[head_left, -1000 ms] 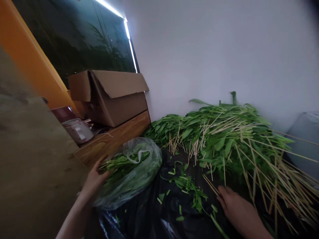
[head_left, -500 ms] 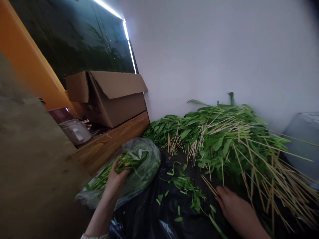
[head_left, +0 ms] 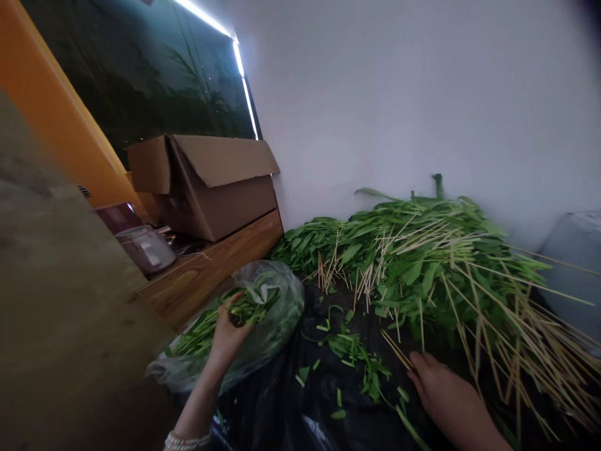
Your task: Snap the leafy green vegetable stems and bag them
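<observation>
My left hand (head_left: 231,333) curves half open over the greens (head_left: 195,341) lying in the plastic bag (head_left: 288,304); I can't tell whether it grips any. My right hand (head_left: 444,391) pinches thin sticks (head_left: 395,348) near the leafy pile (head_left: 413,269).

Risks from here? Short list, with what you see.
1. The clear bag lies slack around its greens, where the left hand is; its edge might snag or some greens spill.
2. Thin sticks jut out of the right hand; they could poke something or slip.
3. The leafy heap has crossing pale sticks; tugging one may drag others.
</observation>
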`<state>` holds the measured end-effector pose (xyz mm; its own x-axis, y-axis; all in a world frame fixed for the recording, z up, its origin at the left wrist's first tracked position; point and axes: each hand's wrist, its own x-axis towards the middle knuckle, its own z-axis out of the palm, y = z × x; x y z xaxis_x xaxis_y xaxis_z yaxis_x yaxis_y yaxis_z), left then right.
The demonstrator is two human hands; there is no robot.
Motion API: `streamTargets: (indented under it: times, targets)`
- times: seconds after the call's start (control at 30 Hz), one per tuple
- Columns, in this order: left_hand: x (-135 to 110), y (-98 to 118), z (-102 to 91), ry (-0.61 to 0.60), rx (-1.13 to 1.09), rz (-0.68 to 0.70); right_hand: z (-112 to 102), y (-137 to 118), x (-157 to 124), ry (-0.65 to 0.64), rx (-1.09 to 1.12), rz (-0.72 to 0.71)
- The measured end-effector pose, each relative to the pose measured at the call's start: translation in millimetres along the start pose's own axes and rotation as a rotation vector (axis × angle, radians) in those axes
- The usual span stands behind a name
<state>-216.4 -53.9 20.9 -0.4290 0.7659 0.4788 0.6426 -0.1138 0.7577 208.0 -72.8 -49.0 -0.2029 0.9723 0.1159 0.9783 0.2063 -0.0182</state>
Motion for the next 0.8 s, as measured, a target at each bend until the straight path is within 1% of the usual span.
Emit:
streamTargets:
  times: [0.1,0.17,0.23,0.37,0.53,0.7,0.8]
  targets:
    - [-4,-7,6.7,-0.112,0.068,0.151,3,1,0,0.033,0.001,-0.020]
    - [-7,-10,10.4,-0.172,0.085,0.187,5,2,-1,0.047,0.008,-0.024]
    - [-9,-13,13.0,-0.207,0.099,0.202,7,2,0,0.054,0.018,-0.019]
    - [-12,-11,16.7,-0.188,0.178,0.206,6,2,0,0.053,0.037,-0.004]
    - [-19,1,20.9,-0.146,0.346,0.191,3,1,-1,0.041,0.015,-0.017]
    - [-29,15,25.8,-0.161,0.530,0.148,1,-1,-1,0.050,0.026,-0.002]
    - [-32,17,30.8,-0.166,0.535,0.134,-5,-2,0,0.022,0.029,0.012]
